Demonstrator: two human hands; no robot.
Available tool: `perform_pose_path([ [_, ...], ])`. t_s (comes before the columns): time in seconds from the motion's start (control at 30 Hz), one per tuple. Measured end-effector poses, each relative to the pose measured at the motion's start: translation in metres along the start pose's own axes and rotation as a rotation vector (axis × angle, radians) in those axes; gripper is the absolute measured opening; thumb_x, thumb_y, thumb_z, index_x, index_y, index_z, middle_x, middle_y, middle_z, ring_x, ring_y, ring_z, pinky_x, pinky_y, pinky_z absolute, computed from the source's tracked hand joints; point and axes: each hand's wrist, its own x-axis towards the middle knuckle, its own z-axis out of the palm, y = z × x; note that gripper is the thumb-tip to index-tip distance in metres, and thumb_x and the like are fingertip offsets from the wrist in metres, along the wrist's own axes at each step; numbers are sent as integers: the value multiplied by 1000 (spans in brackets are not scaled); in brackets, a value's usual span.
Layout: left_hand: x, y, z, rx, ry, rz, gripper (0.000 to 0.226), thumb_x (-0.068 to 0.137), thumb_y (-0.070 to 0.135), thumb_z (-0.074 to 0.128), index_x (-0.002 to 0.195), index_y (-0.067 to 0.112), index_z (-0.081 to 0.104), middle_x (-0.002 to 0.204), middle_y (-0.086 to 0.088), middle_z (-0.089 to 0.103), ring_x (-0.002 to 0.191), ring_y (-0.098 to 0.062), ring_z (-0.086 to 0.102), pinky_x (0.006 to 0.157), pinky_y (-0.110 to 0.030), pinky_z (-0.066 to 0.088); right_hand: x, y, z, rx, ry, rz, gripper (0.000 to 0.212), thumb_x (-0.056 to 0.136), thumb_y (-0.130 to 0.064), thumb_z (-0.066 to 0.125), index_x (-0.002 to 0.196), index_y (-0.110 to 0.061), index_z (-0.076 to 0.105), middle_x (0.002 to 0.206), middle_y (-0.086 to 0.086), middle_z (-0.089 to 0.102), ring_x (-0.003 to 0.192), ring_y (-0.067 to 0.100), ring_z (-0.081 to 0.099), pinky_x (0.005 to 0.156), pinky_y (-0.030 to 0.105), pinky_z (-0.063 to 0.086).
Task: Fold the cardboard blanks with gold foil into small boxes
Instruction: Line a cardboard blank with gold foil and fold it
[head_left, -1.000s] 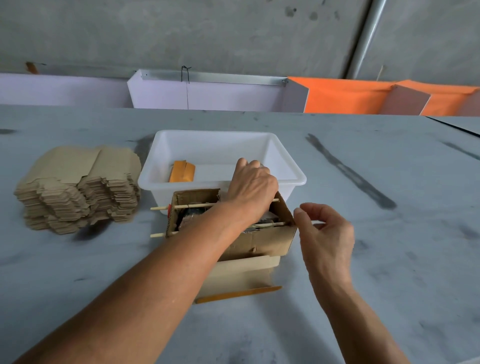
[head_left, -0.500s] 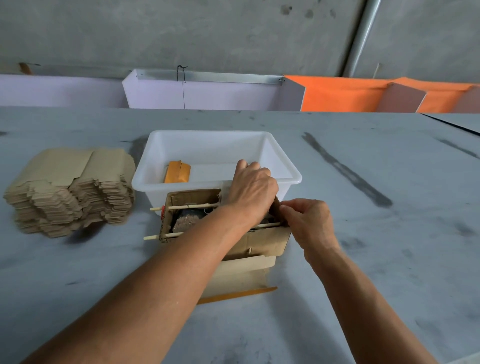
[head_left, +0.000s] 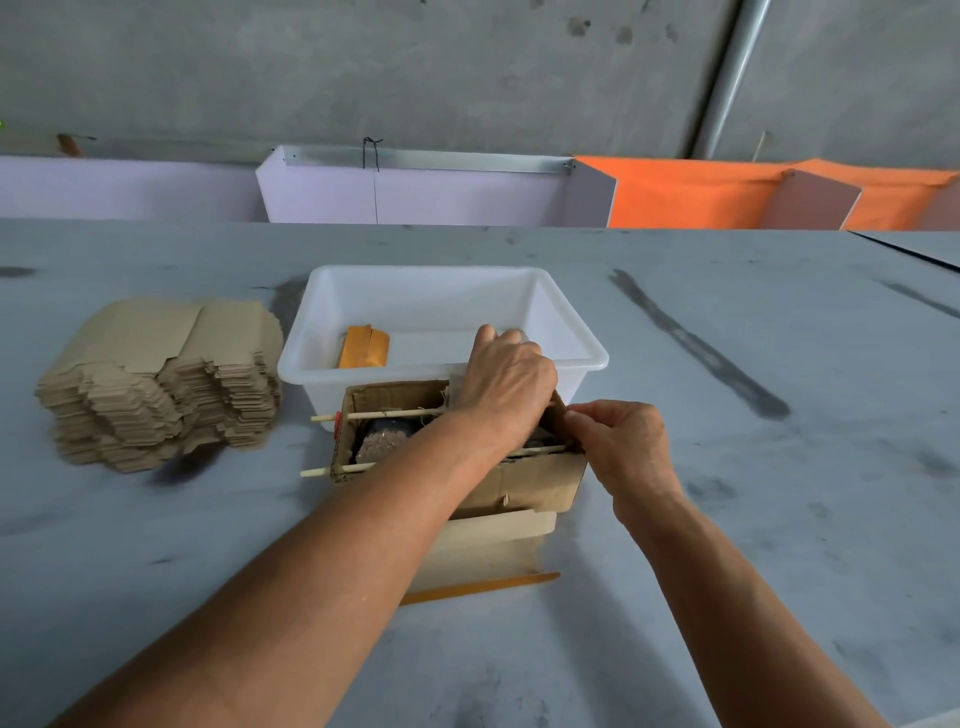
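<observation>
White tub (head_left: 571, 332), perhaps gold-faced box (head_left: 363, 347)

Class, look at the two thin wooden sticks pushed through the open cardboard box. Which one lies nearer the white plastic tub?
The far stick, just below the white tub by the left hand. The other stick crosses the cardboard box at its near edge.

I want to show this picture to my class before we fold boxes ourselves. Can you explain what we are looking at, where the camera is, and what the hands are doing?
There is no machine here, only a person's two bare hands. The one camera sits on the person's head and looks forward and down over a grey table. On the left lies a stack of flat cardboard blanks. In the middle stands a white tub holding one gold folded box. In front of it is an open brown cardboard box with thin wooden sticks pushed through it. The left hand curls down into that box; what it holds is hidden. The right hand pinches at the box's right edge.
</observation>
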Motion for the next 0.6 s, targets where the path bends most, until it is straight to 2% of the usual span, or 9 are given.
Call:
perform_pose_path([
  [0.1, 0, -2, -2, -38, -7, 14, 11, 90, 24, 63, 94, 15, 69, 82, 1, 50, 81, -17, 37, 77, -32, 25, -1, 0, -2, 12, -3, 10, 15, 81, -8, 62, 72, -4, 73, 62, 10, 55, 47, 14, 36, 45, 22, 29],
  [0.2, -2, -14, -11, -159, -9, 5, 14, 87, 28, 66, 96, 20, 72, 94, 2, 62, 92, -20, 48, 82, -33, 29, -5, -2, -5, 73, -24, 44, 17, 82, -12, 64, 67, -8, 71, 64, 11, 55, 54, 14, 40, 50, 25, 32],
  [0.3, -15, -37, -24, -280, 94, -81, 13, 89, 24, 64, 94, 21, 75, 94, 1, 66, 92, -19, 51, 81, -30, 26, -13, 1, -12, 127, 6, 70, 17, 86, -16, 61, 78, -4, 69, 78, 28, 58, 64, 17, 44, 58, 29, 35],
  [0.33, -21, -46, -29, -309, 131, -114, 12, 88, 23, 64, 94, 20, 75, 93, 1, 66, 91, -19, 52, 83, -30, 27, -17, 3, -16, 150, 35, 71, 17, 87, -17, 60, 76, -8, 69, 82, 26, 62, 63, 16, 46, 57, 28, 37],
  [0.37, -29, -53, -32, -332, 164, -146, 12, 88, 22, 65, 93, 19, 75, 91, 0, 66, 90, -20, 53, 85, -31, 30, -23, 5, -19, 174, 67, 68, 17, 87, -17, 60, 73, -14, 70, 78, 18, 65, 60, 12, 48, 53, 25, 38],
  [0.43, -47, -65, -37, -360, 232, -195, 9, 86, 21, 67, 89, 18, 76, 83, 2, 62, 84, -19, 52, 84, -32, 31, -36, 5, -23, 206, 105, 46, 16, 85, -16, 62, 72, -19, 71, 62, -4, 64, 49, 1, 48, 44, 17, 38],
  [0.47, -57, -68, -38, -372, 262, -214, 8, 85, 20, 68, 86, 17, 76, 79, 4, 59, 80, -18, 51, 82, -32, 31, -42, 3, -24, 199, 101, 33, 16, 84, -17, 64, 70, -19, 71, 55, -9, 61, 45, 0, 47, 41, 16, 37],
  [0.53, -76, -72, -40, -389, 287, -249, 6, 83, 18, 70, 81, 15, 76, 74, 3, 59, 76, -19, 52, 80, -33, 32, -51, -3, -24, 141, 60, 4, 18, 82, -21, 66, 67, -14, 71, 52, -4, 56, 45, 4, 43, 40, 20, 34],
  [0.6, -95, -72, -40, -389, 280, -279, 5, 80, 16, 73, 77, 14, 76, 73, -3, 63, 75, -24, 56, 77, -36, 37, -53, -12, -23, 40, 10, -31, 26, 82, -27, 66, 69, -3, 68, 58, 5, 52, 51, 11, 41, 44, 26, 32],
])
